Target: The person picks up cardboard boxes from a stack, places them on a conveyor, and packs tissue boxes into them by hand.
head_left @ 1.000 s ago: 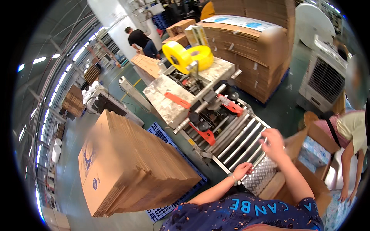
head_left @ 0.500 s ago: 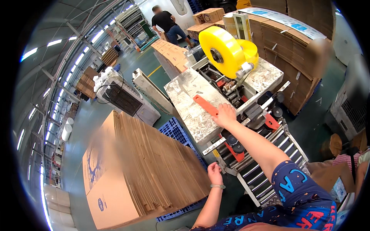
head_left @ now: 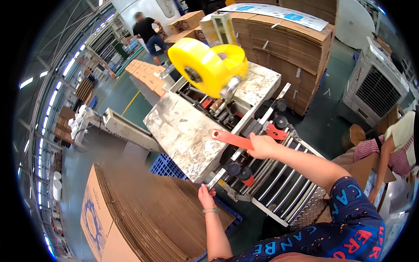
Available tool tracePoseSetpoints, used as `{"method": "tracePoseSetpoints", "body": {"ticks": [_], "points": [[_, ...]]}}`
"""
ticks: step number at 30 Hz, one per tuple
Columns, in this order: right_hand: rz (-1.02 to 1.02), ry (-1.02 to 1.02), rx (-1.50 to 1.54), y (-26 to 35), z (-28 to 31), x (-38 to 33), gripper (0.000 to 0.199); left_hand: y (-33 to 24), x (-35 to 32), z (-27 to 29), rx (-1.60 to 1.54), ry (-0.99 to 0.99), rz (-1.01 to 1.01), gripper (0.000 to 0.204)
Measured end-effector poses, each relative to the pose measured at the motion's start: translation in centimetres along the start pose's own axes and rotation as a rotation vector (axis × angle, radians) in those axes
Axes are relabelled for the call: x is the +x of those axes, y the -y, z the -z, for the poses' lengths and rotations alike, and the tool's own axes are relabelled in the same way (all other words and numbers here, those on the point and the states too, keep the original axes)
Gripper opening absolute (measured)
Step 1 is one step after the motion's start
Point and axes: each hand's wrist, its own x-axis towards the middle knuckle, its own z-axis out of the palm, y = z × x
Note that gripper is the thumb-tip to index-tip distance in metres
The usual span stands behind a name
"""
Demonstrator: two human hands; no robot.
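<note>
A long, flat red lever (head_left: pixel 232 139) at frame centre is gripped by the right hand (head_left: pixel 261 146); the machine's metal edge (head_left: pixel 214 181) is grasped by the left hand (head_left: pixel 206 197). Since earlier, the view has closed in.

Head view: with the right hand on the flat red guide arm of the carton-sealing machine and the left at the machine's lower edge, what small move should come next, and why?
Probably the right hand swings the flat red guide arm a little: it grips that arm's near end. The left hand steadies a metal piece at the grey machine top's lower edge, beside the steel rollers.
</note>
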Motion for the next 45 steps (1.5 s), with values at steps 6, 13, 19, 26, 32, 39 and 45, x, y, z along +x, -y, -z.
{"method": "tracePoseSetpoints", "body": {"ticks": [6,13,19,26,32,39,45], "points": [[-0.168,-0.241,0.02,-7.6,1.6,-5.9,0.032,1.4,1.8,0.8,0.266,0.037,-0.142,0.032],[-0.588,-0.686,0.09,-24.0,8.1,-3.6,0.029,1.8,1.9,0.2,0.224,0.025,-0.168,0.03],[-0.284,-0.501,-0.142,-28.0,4.4,-0.6,0.025,1.4,1.6,0.5,0.218,-0.005,-0.095,0.029],[-0.609,-0.791,0.068,-30.4,3.3,0.0,0.027,0.6,1.0,0.2,0.172,0.039,-0.075,0.03],[-0.299,-0.463,-0.062,-28.7,1.9,-0.6,0.024,1.4,1.5,0.8,0.208,0.025,-0.075,0.031],[-0.603,-0.79,0.024,-29.9,3.6,0.5,0.025,0.0,0.6,-1.1,0.194,0.042,-0.04,0.031],[-0.381,-0.573,-0.094,-28.6,4.3,-0.9,0.024,1.5,1.4,1.0,0.246,0.006,-0.117,0.031]]}}
